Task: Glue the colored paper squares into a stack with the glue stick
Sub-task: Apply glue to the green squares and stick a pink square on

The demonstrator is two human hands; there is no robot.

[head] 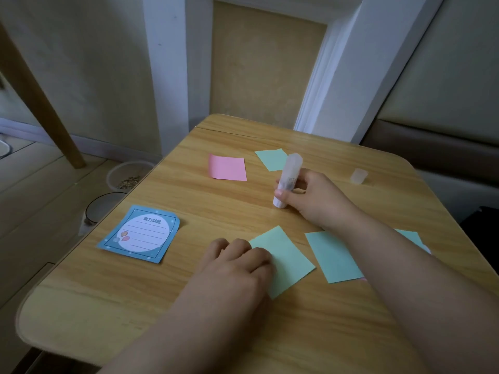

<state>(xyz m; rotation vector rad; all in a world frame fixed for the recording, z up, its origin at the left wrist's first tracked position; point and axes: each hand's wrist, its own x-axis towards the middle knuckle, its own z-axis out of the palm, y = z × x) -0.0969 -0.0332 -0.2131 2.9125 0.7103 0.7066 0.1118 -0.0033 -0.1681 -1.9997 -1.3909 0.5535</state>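
Wooden table (243, 333) by a cream wall carries scattered paper squares. Right hand (313, 201) grips the glue stick (287, 179), tilted, its base on the wood; its cap (359, 176) lies well apart. Left hand (237, 265), fingers curled, presses a green square (289, 260). Pink square (228, 167) and notepad (140, 234) lie apart.
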